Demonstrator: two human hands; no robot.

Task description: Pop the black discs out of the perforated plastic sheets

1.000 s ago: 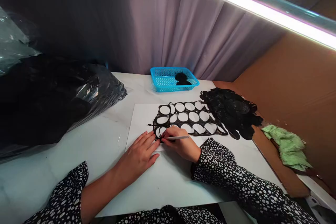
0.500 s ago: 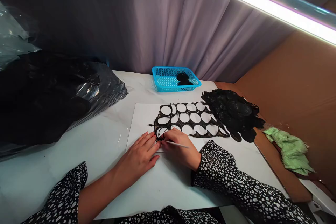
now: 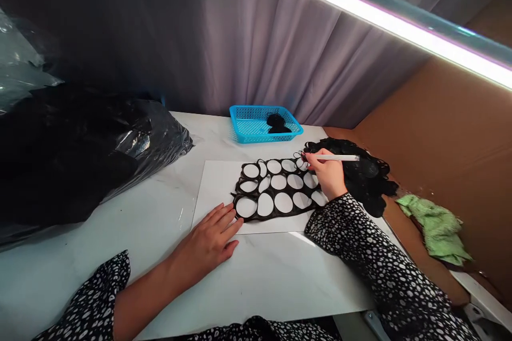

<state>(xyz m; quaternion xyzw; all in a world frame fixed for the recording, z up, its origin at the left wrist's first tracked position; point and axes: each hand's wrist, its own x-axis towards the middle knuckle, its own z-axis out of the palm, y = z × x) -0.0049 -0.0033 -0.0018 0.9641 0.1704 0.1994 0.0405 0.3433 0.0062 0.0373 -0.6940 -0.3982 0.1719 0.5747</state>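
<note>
A black sheet with rows of round holes (image 3: 272, 192) lies on a white board (image 3: 214, 184). My left hand (image 3: 214, 234) rests flat with its fingers spread, fingertips at the sheet's lower left corner. My right hand (image 3: 328, 170) is at the sheet's upper right, pinching a thin white tool (image 3: 338, 157) that points left. Thin black loops (image 3: 299, 155) hang by its fingertips. Just beyond that hand is a heap of black pieces (image 3: 364, 170).
A blue basket (image 3: 266, 138) with some black pieces stands at the back. At left is a large plastic bag of black material (image 3: 152, 144). A green cloth (image 3: 436, 229) lies at right, beside a brown panel (image 3: 448, 128). A lamp tube crosses above.
My right hand has moved from the sheet's lower left to its upper right with the tool and thin black loops. My left hand has stayed nearly in place.
</note>
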